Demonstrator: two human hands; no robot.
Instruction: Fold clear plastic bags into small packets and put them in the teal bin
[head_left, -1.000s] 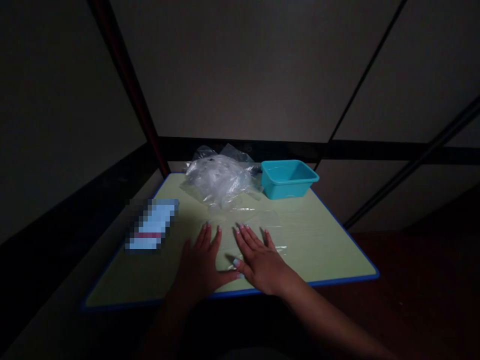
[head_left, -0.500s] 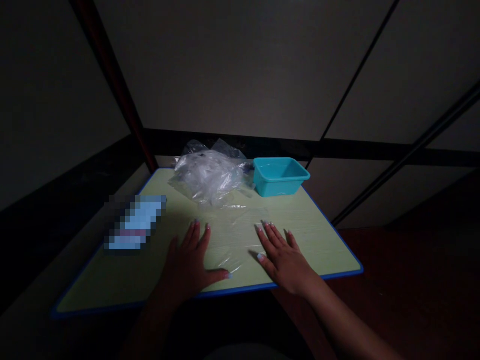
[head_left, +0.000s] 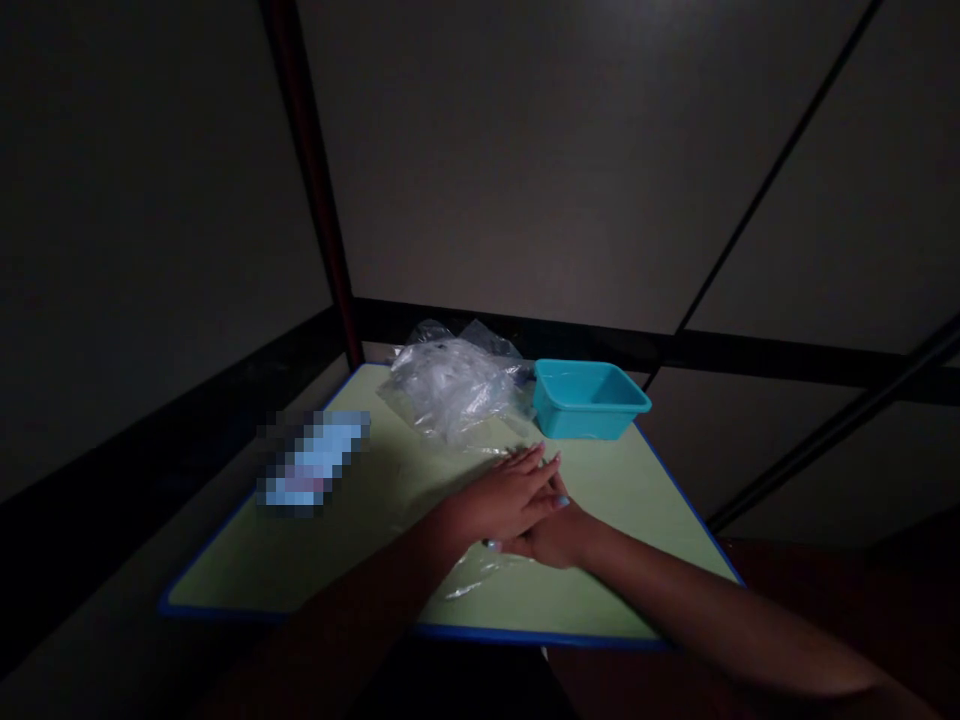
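My left hand lies across my right hand, its fingers stretched out and the thumb resting over the right hand's knuckles. My right hand is flat underneath; its thumb sticks out to the left, and most of its fingers are hidden. Beneath both hands a thin clear plastic sheet or bag is spread on the table, its shiny creases showing near the front edge. Neither hand grips anything.
A heap of crumpled clear plastic bags lies at the back of the pale green, blue-edged table. Beside it on the right stands a turquoise plastic bin. A blurred-out phone-shaped object is at the left. Dark panels rise behind.
My left hand has moved right, from flat on the table onto my right hand. The right hand stays low over the sheet. The whole view has shifted slightly.
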